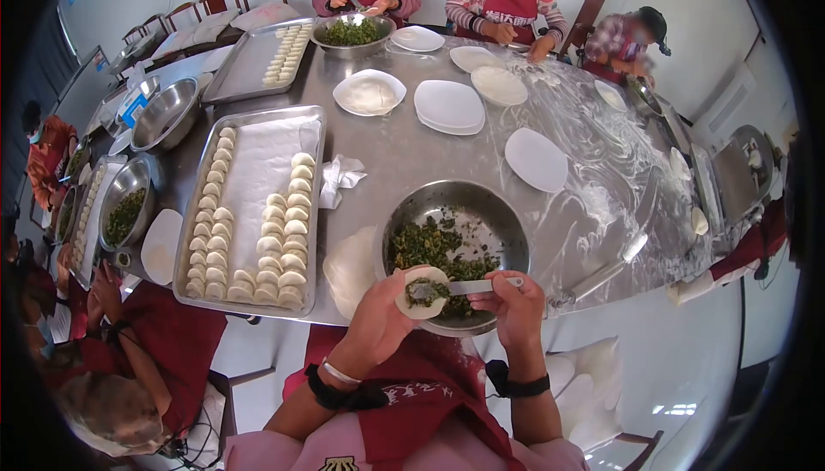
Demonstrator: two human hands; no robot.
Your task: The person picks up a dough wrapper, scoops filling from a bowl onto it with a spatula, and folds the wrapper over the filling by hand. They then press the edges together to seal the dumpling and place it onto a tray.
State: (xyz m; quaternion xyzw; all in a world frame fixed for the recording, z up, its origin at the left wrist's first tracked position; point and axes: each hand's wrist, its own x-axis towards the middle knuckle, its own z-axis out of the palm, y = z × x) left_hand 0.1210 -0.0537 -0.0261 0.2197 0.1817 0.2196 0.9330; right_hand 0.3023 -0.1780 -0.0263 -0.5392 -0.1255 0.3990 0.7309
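Note:
My left hand (pixel 378 321) holds a round dumpling wrapper (pixel 407 302) above the near rim of a steel bowl. Green chopped filling (pixel 427 289) lies on the wrapper. My right hand (pixel 513 306) grips the handle of a spoon (pixel 481 285), whose tip rests in the filling on the wrapper. Below both hands, the steel bowl (pixel 507 213) contains more green filling, mostly toward its left side. Flat dough wrappers (pixel 350 269) lie on the table just left of the bowl.
A metal tray (pixel 255 140) with rows of folded dumplings stands to the left, beside a crumpled tissue (pixel 342 180). White plates (pixel 536 160) sit beyond the bowl. A rolling pin (pixel 599 278) lies on the right near loose flour. Several people work around the table, one close on my left.

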